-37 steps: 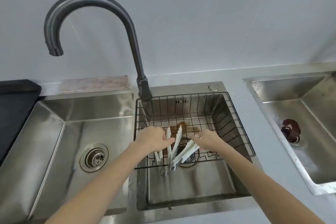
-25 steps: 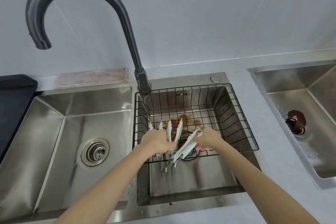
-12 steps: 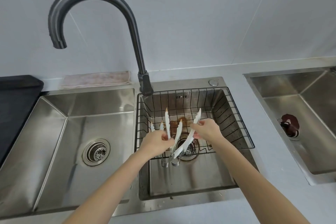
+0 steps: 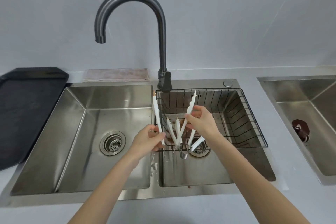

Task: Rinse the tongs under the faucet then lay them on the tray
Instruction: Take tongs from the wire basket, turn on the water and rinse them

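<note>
Several white tongs stand fanned over the black wire basket [image 4: 243, 114] in the right sink basin. My left hand [image 4: 147, 140] is shut on one pair of tongs [image 4: 157, 116], its white arm pointing up near the divider between the basins. My right hand [image 4: 201, 122] is shut on another pair of tongs [image 4: 189, 111], angled up toward the faucet base. More tongs [image 4: 172, 132] lean between the two hands. The dark curved faucet [image 4: 161, 29] has its spout over the left basin; no water runs. The black tray [image 4: 27, 111] lies at the far left.
The left basin [image 4: 109, 120] has a round metal drain strainer. A folded pinkish cloth [image 4: 116, 74] lies behind it by the wall. A second steel sink [image 4: 309, 111] at the right holds a brown object near its drain. Brown residue marks the basket floor.
Both hands have lifted their tongs higher out of the basket and spread them apart; the left pair has moved toward the divider. The camera view has shifted left and tilted down.
</note>
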Demonstrator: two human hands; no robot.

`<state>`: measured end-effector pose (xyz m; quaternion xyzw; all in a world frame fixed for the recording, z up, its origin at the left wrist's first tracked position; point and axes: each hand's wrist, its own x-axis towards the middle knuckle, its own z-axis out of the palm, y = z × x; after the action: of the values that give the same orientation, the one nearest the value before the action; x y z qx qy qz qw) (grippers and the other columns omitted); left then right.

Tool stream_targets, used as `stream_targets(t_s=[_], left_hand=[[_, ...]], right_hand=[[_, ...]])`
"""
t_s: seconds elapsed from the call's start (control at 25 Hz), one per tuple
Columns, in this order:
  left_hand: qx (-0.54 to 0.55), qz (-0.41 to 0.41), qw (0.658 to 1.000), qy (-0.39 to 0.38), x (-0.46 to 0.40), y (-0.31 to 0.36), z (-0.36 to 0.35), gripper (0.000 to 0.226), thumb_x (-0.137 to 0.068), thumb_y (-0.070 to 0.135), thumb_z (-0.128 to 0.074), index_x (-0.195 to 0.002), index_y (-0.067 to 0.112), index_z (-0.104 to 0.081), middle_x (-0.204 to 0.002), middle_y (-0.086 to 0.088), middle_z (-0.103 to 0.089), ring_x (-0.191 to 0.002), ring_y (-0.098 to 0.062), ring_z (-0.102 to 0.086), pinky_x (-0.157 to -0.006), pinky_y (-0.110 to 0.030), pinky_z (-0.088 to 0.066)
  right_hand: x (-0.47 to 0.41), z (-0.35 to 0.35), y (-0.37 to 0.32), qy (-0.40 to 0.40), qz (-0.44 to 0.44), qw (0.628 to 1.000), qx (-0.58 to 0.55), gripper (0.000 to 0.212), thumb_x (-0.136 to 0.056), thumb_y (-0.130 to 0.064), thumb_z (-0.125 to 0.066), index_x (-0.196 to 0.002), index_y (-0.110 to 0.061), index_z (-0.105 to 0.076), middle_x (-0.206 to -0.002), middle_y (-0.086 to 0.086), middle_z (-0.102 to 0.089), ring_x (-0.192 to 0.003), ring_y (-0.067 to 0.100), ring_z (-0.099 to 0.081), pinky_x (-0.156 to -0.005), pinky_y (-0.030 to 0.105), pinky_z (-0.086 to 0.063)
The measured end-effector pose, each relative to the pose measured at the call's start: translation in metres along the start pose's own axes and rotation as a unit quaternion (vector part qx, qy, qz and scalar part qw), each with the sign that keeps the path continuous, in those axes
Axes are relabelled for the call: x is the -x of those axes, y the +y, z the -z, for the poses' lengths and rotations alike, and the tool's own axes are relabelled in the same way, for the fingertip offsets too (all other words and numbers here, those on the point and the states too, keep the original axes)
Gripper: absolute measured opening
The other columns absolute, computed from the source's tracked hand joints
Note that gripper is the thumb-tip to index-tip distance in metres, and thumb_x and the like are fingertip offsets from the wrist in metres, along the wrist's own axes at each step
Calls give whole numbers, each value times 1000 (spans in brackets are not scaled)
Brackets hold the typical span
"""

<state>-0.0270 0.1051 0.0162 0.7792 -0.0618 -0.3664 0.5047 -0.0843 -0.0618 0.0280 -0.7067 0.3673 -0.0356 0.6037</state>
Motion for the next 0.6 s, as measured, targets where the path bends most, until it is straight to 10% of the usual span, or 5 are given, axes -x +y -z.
stream_targets(t_s=[0.6], left_hand=[[136,-21,988,64,16,-41,120,9,-89,23,-59,-89,15,-54,-77,-12,-61,-46,-5,-62,-48,-18,-52]], right_hand=[[-2,-134,-27,-91,-15,995,-41,46,-89,-4,-55,-134,-5,-45,-113,8,-59,-106,25,-62,-85,27,-53]])
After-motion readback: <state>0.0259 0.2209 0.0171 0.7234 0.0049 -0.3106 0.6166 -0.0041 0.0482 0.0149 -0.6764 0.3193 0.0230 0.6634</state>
